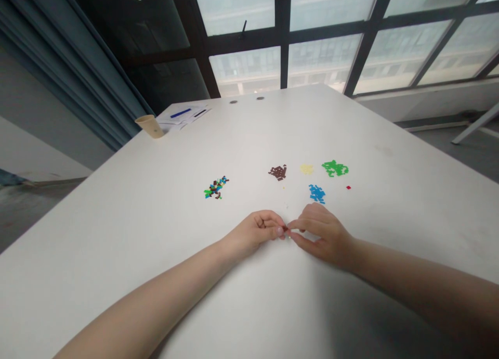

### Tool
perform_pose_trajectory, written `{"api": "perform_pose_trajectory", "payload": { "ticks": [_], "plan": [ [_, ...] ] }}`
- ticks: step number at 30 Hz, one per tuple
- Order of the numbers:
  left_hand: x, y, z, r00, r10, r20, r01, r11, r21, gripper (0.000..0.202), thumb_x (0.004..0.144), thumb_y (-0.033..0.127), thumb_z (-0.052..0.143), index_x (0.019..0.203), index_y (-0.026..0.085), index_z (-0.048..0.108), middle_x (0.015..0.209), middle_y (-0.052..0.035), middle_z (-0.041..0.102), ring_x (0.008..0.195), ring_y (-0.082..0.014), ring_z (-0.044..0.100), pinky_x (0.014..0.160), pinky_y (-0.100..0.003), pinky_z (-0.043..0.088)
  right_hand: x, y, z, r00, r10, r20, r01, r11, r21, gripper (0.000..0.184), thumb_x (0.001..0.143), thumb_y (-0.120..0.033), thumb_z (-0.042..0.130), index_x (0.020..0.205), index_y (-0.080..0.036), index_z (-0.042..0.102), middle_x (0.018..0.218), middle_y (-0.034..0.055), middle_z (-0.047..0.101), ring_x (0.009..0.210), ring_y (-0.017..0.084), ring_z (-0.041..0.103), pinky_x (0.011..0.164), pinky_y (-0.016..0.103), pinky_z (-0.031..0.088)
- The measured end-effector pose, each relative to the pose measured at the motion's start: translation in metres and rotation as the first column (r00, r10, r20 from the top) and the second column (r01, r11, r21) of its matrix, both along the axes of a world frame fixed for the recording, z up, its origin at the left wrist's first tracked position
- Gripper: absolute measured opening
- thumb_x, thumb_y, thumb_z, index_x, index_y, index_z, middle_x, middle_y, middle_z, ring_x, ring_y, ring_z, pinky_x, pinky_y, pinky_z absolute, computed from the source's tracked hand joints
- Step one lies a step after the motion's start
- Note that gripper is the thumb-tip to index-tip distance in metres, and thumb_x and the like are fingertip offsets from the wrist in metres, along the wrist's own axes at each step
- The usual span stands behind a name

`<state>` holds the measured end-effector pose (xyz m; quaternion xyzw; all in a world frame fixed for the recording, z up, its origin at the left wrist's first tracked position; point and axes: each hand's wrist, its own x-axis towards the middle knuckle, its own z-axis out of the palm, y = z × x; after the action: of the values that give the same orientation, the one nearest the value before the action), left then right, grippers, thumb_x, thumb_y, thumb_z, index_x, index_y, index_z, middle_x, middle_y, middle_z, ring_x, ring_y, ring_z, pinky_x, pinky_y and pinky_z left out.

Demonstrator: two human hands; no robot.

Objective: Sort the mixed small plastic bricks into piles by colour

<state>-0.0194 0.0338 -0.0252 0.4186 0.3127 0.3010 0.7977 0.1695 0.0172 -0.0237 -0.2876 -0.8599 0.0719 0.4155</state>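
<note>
My left hand [266, 229] pinches a small dark reddish-brown piece [286, 228] between thumb and fingers. My right hand [320, 231] meets it from the other side, its thumb and forefinger closed at the same piece. The fingertips hide most of it, so its exact shape cannot be made out. Just beyond my right hand lies a pile of blue pieces [317, 193]. Farther off are a brown pile [278, 172], a pale yellow pile [307, 169] and a green pile [335, 168]. One red piece [348, 187] lies apart on the right.
On the left of the white table [117, 255] is a mixed-colour heap of pieces [215, 188]. A paper cup [150, 126] stands near the left edge, beside papers [167, 120] with a blue pen [180, 113]. Windows rise behind the far edge.
</note>
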Motion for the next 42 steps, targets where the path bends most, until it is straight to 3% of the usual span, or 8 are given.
{"api": "perform_pose_trajectory", "payload": {
  "ticks": [14, 21, 31, 42],
  "plan": [
    [0.001, -0.001, -0.003, 1.0, 0.007, -0.024, -0.006, 1.0, 0.024, 0.013, 0.061, 0.02, 0.073, 0.069, 0.013, 0.065, 0.065, 0.0, 0.065, 0.063, -0.0079, 0.056, 0.067, -0.021, 0.038, 0.0, 0.0, -0.002, 1.0, 0.015, -0.019, -0.015, 1.0, 0.001, 0.005, 0.077, -0.014, 0.057, 0.081, -0.018, 0.058, 0.062, -0.0002, 0.058, 0.061, 0.012, 0.047, 0.062, 0.028, 0.035],
    [0.001, 0.0, -0.005, 1.0, 0.003, -0.007, -0.002, 0.999, 0.04, 0.015, 0.06, 0.021, 0.074, 0.07, 0.013, 0.065, 0.068, -0.0016, 0.065, 0.068, -0.0109, 0.057, 0.074, -0.026, 0.039, -0.003, -0.001, 0.003, 0.998, -0.007, -0.055, 0.003, 0.998, -0.069, 0.005, 0.078, -0.017, 0.056, 0.08, -0.017, 0.06, 0.059, -0.0005, 0.054, 0.059, 0.011, 0.048, 0.06, 0.026, 0.036],
    [0.0, 0.001, -0.005, 1.0, -0.001, -0.02, 0.001, 0.999, 0.043, 0.017, 0.062, 0.02, 0.073, 0.072, 0.013, 0.061, 0.068, 0.0006, 0.063, 0.064, -0.0074, 0.054, 0.066, -0.02, 0.037, -0.001, -0.003, 0.007, 0.997, -0.003, -0.071, 0.001, 0.999, -0.038, 0.005, 0.079, -0.016, 0.055, 0.077, -0.017, 0.059, 0.058, -0.0007, 0.055, 0.058, 0.011, 0.048, 0.061, 0.027, 0.035],
    [-0.003, 0.006, -0.006, 0.986, -0.12, -0.12, 0.128, 0.99, 0.06, 0.019, 0.065, 0.023, 0.071, 0.077, 0.013, 0.059, 0.064, 0.0025, 0.058, 0.059, -0.0048, 0.049, 0.059, -0.017, 0.034, 0.004, -0.002, 0.009, 0.997, -0.08, 0.023, 0.079, 0.996, 0.042, 0.008, 0.081, -0.02, 0.055, 0.075, -0.017, 0.061, 0.058, 0.0006, 0.057, 0.059, 0.012, 0.047, 0.061, 0.027, 0.033]
  ]
}}
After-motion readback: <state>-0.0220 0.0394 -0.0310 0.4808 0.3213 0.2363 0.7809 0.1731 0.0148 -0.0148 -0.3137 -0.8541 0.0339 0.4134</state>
